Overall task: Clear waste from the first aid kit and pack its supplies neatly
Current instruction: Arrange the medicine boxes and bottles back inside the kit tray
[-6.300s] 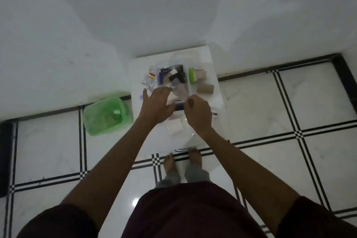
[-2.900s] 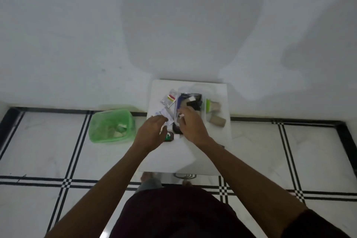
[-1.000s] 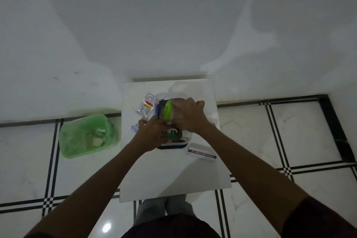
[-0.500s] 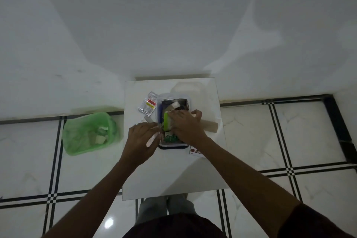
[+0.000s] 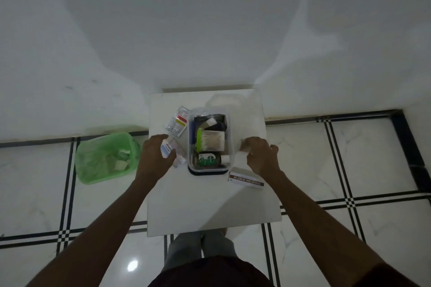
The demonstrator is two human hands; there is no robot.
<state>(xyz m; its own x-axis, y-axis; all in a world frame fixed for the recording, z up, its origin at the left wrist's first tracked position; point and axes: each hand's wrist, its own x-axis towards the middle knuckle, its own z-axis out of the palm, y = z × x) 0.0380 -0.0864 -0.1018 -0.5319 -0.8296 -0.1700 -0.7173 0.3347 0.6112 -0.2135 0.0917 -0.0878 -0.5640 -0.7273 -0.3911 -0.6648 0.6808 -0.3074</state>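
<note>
The first aid kit (image 5: 231, 144) is a clear tub on a dark blue base in the middle of the white table (image 5: 210, 205). Inside lie a green-lidded cotton swab pack (image 5: 212, 140), a green antiseptic bottle (image 5: 208, 159), a black item (image 5: 211, 120) and a blue stick (image 5: 192, 133). My left hand (image 5: 154, 158), just left of the tub, holds a small white packet with a blue label (image 5: 166, 149). My right hand (image 5: 262, 156), just right of the tub, curls over a pale roll (image 5: 242, 152), mostly hidden.
A red and yellow sachet strip (image 5: 178, 121) lies left of the tub, and loose sachets (image 5: 179, 162) by my left hand. An ointment box (image 5: 246, 178) sits at the tub's near right corner. A clear lid (image 5: 225, 100) lies behind. A green waste bin (image 5: 105, 158) stands on the floor, left.
Both hands have left the tub and moved apart. The left went left and picked up the white packet. The right went right onto the pale roll. The swab pack now lies in the tub.
</note>
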